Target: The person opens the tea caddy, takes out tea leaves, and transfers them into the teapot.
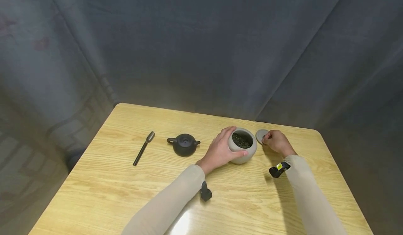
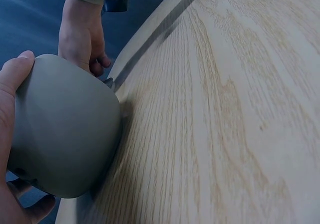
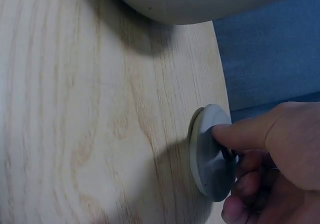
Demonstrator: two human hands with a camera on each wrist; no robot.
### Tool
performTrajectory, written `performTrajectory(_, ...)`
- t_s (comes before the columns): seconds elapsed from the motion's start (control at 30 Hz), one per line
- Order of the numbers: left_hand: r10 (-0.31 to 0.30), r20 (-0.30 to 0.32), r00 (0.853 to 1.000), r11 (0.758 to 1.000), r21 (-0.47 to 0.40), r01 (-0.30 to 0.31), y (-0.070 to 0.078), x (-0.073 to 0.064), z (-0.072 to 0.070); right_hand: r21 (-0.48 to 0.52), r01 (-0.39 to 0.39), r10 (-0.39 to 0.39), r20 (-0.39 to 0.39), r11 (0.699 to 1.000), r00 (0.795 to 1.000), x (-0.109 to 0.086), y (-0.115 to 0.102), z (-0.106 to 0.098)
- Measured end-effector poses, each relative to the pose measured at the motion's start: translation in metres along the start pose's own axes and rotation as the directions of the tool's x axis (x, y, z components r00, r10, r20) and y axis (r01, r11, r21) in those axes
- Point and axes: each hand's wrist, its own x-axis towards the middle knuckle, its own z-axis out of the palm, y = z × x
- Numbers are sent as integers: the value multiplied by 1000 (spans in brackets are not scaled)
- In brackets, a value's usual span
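A round grey tea jar (image 1: 242, 156) stands uncovered at the right of the table, dark tea leaves (image 1: 241, 141) visible inside. My left hand (image 1: 221, 147) grips its side, with the thumb along the front and the fingers round the back; the left wrist view shows the jar's wall (image 2: 67, 124) close up. Just right of the jar, my right hand (image 1: 277, 142) pinches the knob of the round grey lid (image 3: 212, 159). The lid is at the tabletop, its edge near or on the wood; whether it fully rests there I cannot tell.
A dark teapot (image 1: 185, 146) sits left of the jar, handle to the left and spout to the right. Farther left lies a tea scoop (image 1: 144, 149) with a dark handle. Grey curtains (image 1: 201, 53) hang behind the wooden table (image 1: 126, 196).
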Motion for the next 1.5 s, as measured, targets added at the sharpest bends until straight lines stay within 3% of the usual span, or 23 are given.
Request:
performTrajectory(0.37,0,4,1000,1000,-10,0,0,-1,-1,-233,12,-28,-67,972,997,-1,-3,5)
performTrajectory(0.57,0,7,1000,1000,5,0,1,-1,-2,-267,12,-49,-135,964,990,-4,-6,3)
performTrajectory(1.13,4,22,1000,1000,28,-5,1,-2,-2,-131,-57,27,-217,990,976,-11,-2,2)
performTrajectory(1.3,5,29,1000,999,40,-7,-1,-3,-1,-83,-34,8,-294,996,956,-20,-8,-1)
performTrajectory(1.5,24,25,999,999,42,-25,0,-1,-3,-40,65,-75,-387,997,919,-36,-31,-18)
